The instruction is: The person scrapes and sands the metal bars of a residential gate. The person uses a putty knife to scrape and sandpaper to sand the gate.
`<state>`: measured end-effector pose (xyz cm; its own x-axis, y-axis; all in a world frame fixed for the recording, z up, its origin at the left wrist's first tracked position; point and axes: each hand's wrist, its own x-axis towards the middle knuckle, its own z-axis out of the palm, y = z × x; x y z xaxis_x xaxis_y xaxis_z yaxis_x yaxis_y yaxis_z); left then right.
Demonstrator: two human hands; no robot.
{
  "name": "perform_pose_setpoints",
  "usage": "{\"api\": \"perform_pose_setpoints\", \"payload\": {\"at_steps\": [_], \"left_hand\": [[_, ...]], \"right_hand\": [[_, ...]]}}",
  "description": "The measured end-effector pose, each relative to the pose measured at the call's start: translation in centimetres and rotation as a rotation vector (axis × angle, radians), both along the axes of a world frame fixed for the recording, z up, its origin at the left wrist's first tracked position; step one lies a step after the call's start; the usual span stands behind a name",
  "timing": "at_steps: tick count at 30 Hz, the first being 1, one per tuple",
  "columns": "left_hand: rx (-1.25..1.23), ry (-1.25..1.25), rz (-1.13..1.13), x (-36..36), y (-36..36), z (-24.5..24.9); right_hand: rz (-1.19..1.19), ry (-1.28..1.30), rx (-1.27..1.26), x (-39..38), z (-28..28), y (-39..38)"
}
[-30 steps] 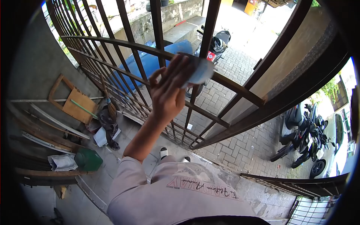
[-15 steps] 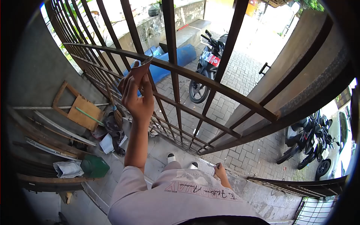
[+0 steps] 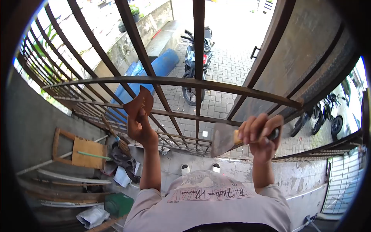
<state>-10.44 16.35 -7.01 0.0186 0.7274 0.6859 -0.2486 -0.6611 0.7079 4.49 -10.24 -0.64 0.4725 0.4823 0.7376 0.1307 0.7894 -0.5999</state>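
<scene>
My left hand (image 3: 142, 130) pinches a curled, reddish-brown piece of sandpaper (image 3: 136, 103), raised in front of the brown metal gate bars (image 3: 177, 82). Some pale marks show on its face. Over on the right, my right hand (image 3: 263, 135) is wrapped round the handle of a putty knife (image 3: 223, 140). Its wide, dull grey blade points left, and a yellow part of the handle shows beside my fingers. Both hands are held up at about the same height, apart from each other, with the bars behind them.
Beyond the bars stand a parked motorbike (image 3: 191, 73) and a blue rolled sheet (image 3: 164, 63). A wooden frame (image 3: 79, 149), a broom (image 3: 123, 145) and a green container (image 3: 118, 205) are at the left. More motorbikes (image 3: 319, 116) stand at the right.
My right hand has risen from low beside my body and now shows the putty knife. My left hand has come lower, turning the sandpaper's face toward me. The view has swung right.
</scene>
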Motion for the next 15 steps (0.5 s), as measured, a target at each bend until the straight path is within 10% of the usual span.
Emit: {"api": "perform_pose_setpoints", "payload": {"at_steps": [15], "left_hand": [[0.657,0.134,-0.223,1.2,0.7,4.9]], "right_hand": [[-0.551,-0.038,0.417,-1.5,8.1,5.6]]}}
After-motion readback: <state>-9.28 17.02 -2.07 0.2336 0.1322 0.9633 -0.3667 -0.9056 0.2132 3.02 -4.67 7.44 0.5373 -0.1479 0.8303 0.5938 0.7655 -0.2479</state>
